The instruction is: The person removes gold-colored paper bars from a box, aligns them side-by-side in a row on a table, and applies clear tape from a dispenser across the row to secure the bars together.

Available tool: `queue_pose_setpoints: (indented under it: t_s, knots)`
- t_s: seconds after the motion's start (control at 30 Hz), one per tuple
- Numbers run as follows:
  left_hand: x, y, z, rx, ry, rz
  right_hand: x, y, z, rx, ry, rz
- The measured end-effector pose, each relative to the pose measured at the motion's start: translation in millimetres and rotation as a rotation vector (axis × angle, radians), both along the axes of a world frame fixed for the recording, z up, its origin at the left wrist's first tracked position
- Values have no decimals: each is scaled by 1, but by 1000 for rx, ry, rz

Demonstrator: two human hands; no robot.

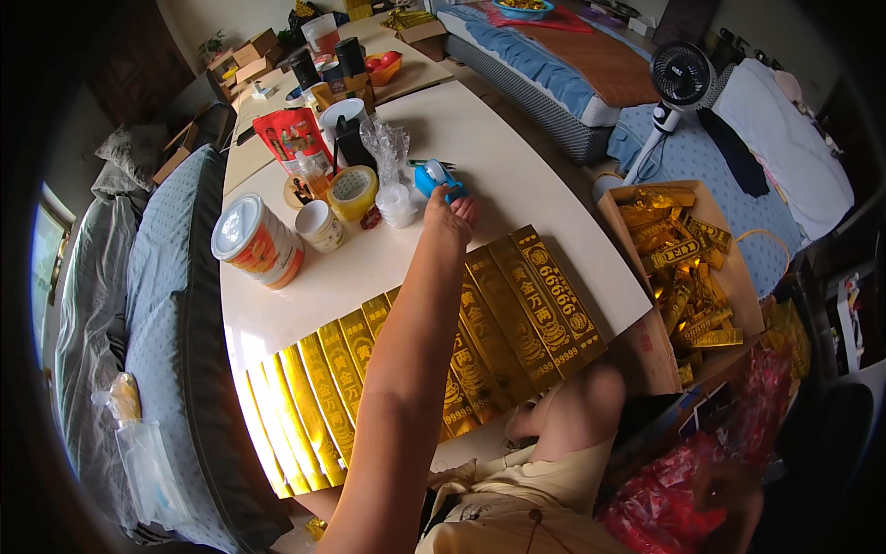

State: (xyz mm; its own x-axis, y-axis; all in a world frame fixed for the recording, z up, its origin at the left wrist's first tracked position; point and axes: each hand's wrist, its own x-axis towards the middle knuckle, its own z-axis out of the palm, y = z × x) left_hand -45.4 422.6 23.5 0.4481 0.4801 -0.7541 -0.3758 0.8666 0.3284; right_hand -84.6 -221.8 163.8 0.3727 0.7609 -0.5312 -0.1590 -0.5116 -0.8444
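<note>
My left hand [453, 213] reaches across the table and grips the near end of a small blue tape dispenser [433, 177] with a roll of clear tape. Under my left forearm, a row of flat gold foil strips [526, 305] with printed characters and numbers lies side by side along the table's near edge. The strips at the left end shine with glare. At the lower right, my right hand [727, 485] is dark and blurred beside a red plastic bag [664, 492]; its fingers cannot be made out.
Left of the dispenser stand plastic cups [396, 206], a yellow tape roll [353, 194], paper cups [319, 226], a large canister [256, 239] and a red pouch [294, 142]. A cardboard box [744, 298] of folded gold foil pieces sits right of the table, near a fan [682, 76].
</note>
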Motion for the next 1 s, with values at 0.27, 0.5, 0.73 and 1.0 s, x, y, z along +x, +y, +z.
queue_pose_setpoints:
  t_s: [0.27,0.5,0.73,1.0]
  knots:
    - [12,0,-11,76,50,95,-11,-8,8,-130,142,-107]
    - [21,3,-33,65,-34,151,-13,-8,8,-6,6,-80]
    - [28,-23,54,210,20,193,-14,-16,14,215,-82,-273]
    - [-181,27,181,1042,-278,551,61,73,18,124,-156,-84]
